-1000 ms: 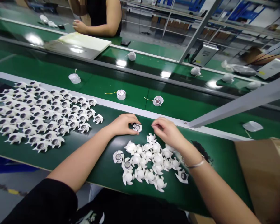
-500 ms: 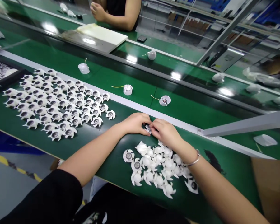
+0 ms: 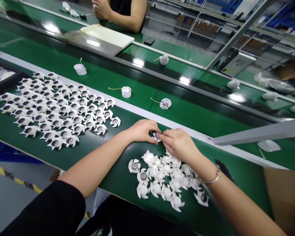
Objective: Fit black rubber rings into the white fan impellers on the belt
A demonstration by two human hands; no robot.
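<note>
My left hand [image 3: 142,130] and my right hand [image 3: 178,143] meet over one small white fan impeller [image 3: 156,136] on the green bench [image 3: 108,154]. Both pinch it with curled fingers, and most of it is hidden between them. Just below my right hand lies a loose pile of white impellers [image 3: 162,178]. To the left, several impellers stand in neat rows [image 3: 56,109], open side up.
A green conveyor belt [image 3: 142,82] runs behind the bench and carries round white housings with wires [image 3: 126,92] [image 3: 165,104] [image 3: 80,69]. A cardboard box [image 3: 285,193] sits at the right. A grey frame bar [image 3: 258,133] crosses at right. Another person's hands [image 3: 102,9] rest at a white board [image 3: 105,36] across the line.
My right hand came left to join my left hand on the impeller, which was at first under my left fingers alone. The view has shifted; the belt's housings moved left.
</note>
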